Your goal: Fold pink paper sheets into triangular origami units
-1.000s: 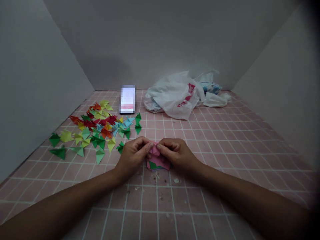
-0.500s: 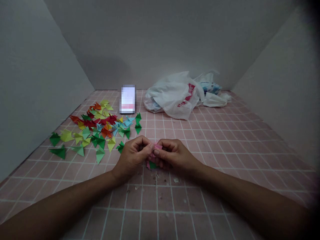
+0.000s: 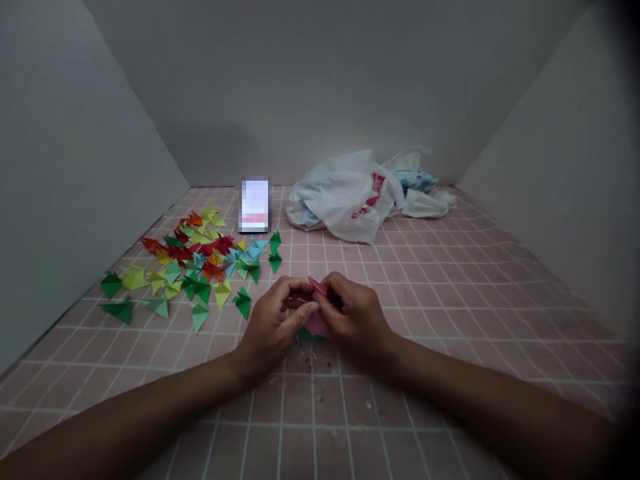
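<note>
Both my hands meet at the middle of the pink tiled surface (image 3: 450,300). My left hand (image 3: 276,323) and my right hand (image 3: 354,312) pinch a small folded pink paper piece (image 3: 317,287) between their fingertips. Under the hands lies a small stack of paper squares (image 3: 314,328), pink on top with a green edge showing. A spread of several folded paper pieces (image 3: 200,263) in green, yellow, red, orange and light blue lies to the left of my hands.
A phone (image 3: 255,204) with a lit screen stands at the back. White plastic bags (image 3: 353,197) lie crumpled at the back right. Grey walls close in the left, back and right sides. Small crumbs (image 3: 323,367) dot the tiles near my wrists.
The view has shifted slightly downward. My fingers have worked the pink piece: it now stands up between the fingertips, narrower than a second ago.
</note>
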Available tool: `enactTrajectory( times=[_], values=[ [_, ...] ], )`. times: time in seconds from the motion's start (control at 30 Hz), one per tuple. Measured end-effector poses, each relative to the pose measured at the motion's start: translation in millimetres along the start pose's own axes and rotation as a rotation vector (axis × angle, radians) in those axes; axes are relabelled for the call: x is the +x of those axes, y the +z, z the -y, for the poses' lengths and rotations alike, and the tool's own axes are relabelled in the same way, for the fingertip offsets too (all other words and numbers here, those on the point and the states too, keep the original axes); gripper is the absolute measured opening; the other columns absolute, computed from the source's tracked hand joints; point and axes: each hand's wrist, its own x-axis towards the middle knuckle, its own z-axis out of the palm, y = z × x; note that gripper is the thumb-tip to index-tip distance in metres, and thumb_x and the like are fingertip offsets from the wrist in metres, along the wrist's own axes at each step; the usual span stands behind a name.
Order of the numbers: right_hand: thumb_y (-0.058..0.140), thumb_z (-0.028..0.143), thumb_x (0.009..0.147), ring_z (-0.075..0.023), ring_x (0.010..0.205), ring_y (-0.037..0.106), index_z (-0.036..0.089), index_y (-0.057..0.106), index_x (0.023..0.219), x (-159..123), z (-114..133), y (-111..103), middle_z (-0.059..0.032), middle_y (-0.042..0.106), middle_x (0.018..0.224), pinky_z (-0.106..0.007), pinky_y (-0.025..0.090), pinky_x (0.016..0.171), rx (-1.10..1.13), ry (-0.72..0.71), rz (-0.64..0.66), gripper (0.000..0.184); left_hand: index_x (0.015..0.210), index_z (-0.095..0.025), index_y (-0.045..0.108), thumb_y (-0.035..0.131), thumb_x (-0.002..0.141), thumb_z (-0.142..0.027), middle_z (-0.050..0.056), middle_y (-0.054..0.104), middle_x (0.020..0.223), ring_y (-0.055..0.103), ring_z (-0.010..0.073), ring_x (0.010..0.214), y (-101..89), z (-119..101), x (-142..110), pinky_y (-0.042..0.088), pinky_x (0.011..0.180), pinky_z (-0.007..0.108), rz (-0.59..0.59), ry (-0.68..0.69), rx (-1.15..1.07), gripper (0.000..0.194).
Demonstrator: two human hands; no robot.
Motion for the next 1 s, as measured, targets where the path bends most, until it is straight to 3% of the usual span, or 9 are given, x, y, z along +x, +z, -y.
enactTrajectory(
  times=[0.17,0.33,0.47,0.6,0.83,1.0],
  values=[
    [0.054,0.016,0.089,-0.0140,0.065,0.054,0.021,0.050,0.084,-3.4,-1.5,1.1,-0.0009,0.058,0.075,-0.026,0.040,0.061,-0.051,-0.135,0.067,0.008,0.109,-0.019,0.059,0.068,0.088,-0.032,0.008,0.066,0.108,0.067,0.0202,0.097,3.3,2.9,-2.4,0.054,0.082,0.030,0.031,-0.120,-0.191,0.026],
    [0.051,0.014,0.092,-0.0186,0.082,0.061,0.020,0.054,0.102,-5.2,-0.6,2.3,-0.0061,0.064,0.090,-0.031,0.046,0.073,0.009,-0.209,0.107,0.013,0.102,-0.017,0.064,0.068,0.087,-0.032,0.004,0.068,0.094,0.065,0.0162,0.086,-0.3,2.9,3.9,0.053,0.076,0.026,-0.033,-0.115,-0.216,0.022],
    [0.055,0.019,0.093,-0.0144,0.069,0.057,0.020,0.053,0.096,-1.7,0.0,0.3,-0.0013,0.060,0.079,-0.026,0.043,0.062,0.145,-0.010,0.124,0.004,0.085,-0.015,0.066,0.070,0.084,-0.035,0.002,0.066,0.078,0.062,0.0134,0.072,-3.0,3.1,9.4,0.051,0.069,0.024,-0.077,-0.176,-0.237,0.021],
    [0.066,0.026,0.084,-0.0125,0.064,0.051,0.021,0.053,0.095,5.9,-3.2,-1.9,0.0027,0.053,0.073,-0.025,0.039,0.056,0.295,0.197,0.062,0.017,0.082,-0.014,0.066,0.073,0.081,-0.039,0.001,0.066,0.073,0.062,0.0135,0.069,-3.5,2.3,10.3,0.052,0.066,0.025,-0.014,-0.262,-0.258,0.026],
    [0.071,0.031,0.075,-0.0093,0.045,0.048,0.021,0.051,0.075,9.4,-1.9,-0.7,0.0067,0.053,0.054,-0.021,0.036,0.043,0.739,0.565,0.207,0.022,0.083,-0.015,0.064,0.072,0.081,-0.044,0.000,0.063,0.073,0.061,0.0131,0.068,-4.5,2.6,8.5,0.052,0.065,0.025,0.041,-0.308,-0.279,0.030],
    [0.072,0.032,0.075,-0.0086,0.039,0.048,0.020,0.052,0.074,6.5,-2.1,-0.7,0.0071,0.056,0.048,-0.019,0.036,0.040,0.839,0.614,0.237,0.023,0.084,-0.015,0.063,0.068,0.085,-0.043,0.001,0.063,0.078,0.060,0.0123,0.069,-4.3,1.2,8.3,0.052,0.065,0.025,0.044,-0.281,-0.231,0.028]
  ],
)
